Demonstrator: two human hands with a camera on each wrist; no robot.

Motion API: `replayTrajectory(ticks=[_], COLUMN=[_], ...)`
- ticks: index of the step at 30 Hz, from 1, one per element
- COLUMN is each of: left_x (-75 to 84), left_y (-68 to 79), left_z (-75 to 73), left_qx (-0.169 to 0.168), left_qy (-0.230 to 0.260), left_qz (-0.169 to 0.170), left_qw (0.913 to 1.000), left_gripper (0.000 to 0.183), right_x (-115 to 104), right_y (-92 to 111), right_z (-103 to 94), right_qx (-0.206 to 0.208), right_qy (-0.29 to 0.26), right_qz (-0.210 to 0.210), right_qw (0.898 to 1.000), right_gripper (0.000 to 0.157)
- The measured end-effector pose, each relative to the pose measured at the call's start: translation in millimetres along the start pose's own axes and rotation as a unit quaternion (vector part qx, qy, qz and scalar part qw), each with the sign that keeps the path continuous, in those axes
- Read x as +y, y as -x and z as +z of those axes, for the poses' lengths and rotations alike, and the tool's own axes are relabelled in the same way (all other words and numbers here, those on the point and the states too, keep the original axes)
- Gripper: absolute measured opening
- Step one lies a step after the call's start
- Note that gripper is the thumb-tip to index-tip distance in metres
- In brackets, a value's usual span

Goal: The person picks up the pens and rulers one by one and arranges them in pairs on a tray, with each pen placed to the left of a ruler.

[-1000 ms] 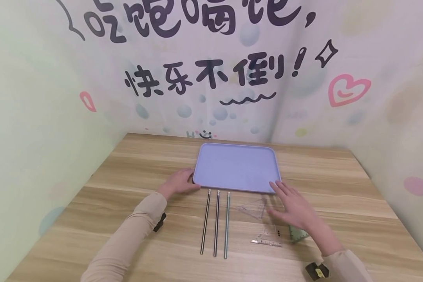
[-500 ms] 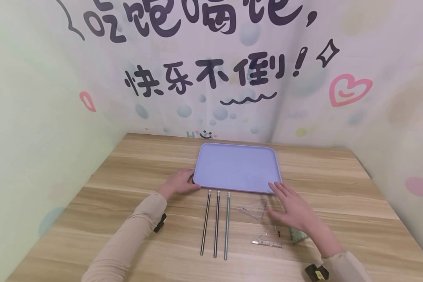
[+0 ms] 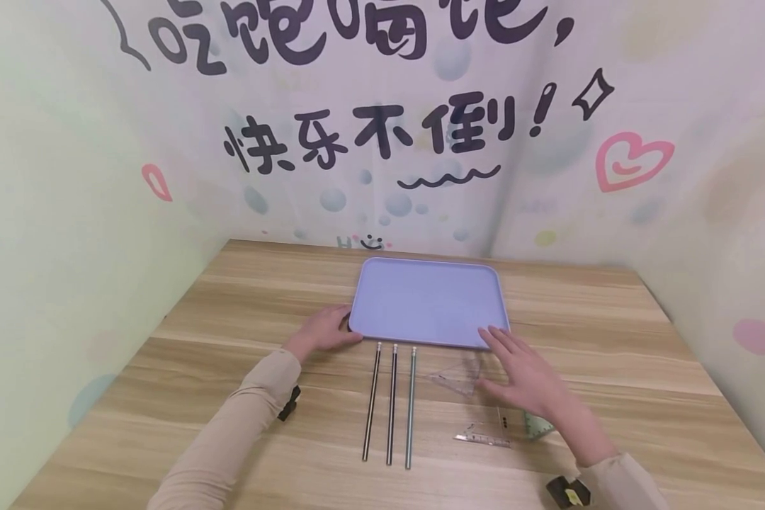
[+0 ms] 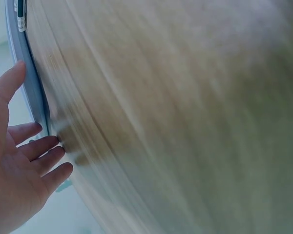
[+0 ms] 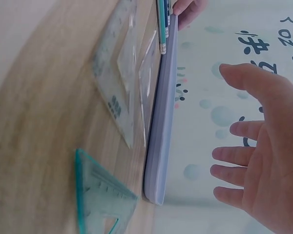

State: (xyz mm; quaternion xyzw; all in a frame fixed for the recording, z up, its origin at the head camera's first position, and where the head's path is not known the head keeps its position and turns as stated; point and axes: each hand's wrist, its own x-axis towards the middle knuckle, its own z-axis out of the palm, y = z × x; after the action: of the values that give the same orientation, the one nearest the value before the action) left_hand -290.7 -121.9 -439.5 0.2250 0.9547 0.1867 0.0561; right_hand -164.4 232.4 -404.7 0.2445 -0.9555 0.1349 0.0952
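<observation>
A lavender tray (image 3: 430,301) lies flat at the back of the table. My left hand (image 3: 325,329) is at its front-left corner, thumb along the front rim and the other fingers by the left side; in the left wrist view the fingers are nearly straight. Over the front-right corner hovers my right hand (image 3: 532,375), fingers spread, and in the right wrist view nothing is in it. In front of the tray lie three pencils side by side: a black pencil (image 3: 372,404), a dark pencil (image 3: 392,407) and a teal pencil (image 3: 411,411).
Right of the pencils lie a clear set square (image 3: 459,386) and a second clear set square (image 3: 482,439). A green set square (image 5: 102,200) is partly under the right forearm in the head view. A printed cloth (image 3: 382,142) hangs behind the wooden table (image 3: 248,297).
My right hand has shifted slightly left above the tray's front-right corner. The left hand, tray, pencils and set squares stay where they were.
</observation>
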Motion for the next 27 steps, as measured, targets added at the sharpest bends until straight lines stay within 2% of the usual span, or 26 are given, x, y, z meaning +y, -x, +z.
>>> replayTrajectory(ticks=[6,12,19,27], left_x=[-2.3,3.0,2.7,3.6], left_y=[0.9,2.5,1.2,2.8], left_z=[-0.6,-1.9,-1.5,-1.9], left_qx=[0.014,0.003,-0.003,-0.001], left_qy=[0.010,0.006,-0.001,0.005], left_qz=[0.022,0.005,-0.010,-0.006], left_qw=[0.9996,1.0000,0.9999,1.0000], left_gripper=[0.074,0.068,0.069,0.070], right_x=[-11,-27,-43,-59], right_y=[-2,-4,-7,-8], right_z=[-2.7,-0.9,0.6,4.0], right_qx=[-0.011,0.005,0.042,0.050], right_qy=[-0.014,-0.027,-0.007,0.001], right_qz=[0.016,0.032,0.017,0.026], right_qw=[1.000,0.999,0.999,0.998], right_gripper=[0.079,0.073,0.061,0.054])
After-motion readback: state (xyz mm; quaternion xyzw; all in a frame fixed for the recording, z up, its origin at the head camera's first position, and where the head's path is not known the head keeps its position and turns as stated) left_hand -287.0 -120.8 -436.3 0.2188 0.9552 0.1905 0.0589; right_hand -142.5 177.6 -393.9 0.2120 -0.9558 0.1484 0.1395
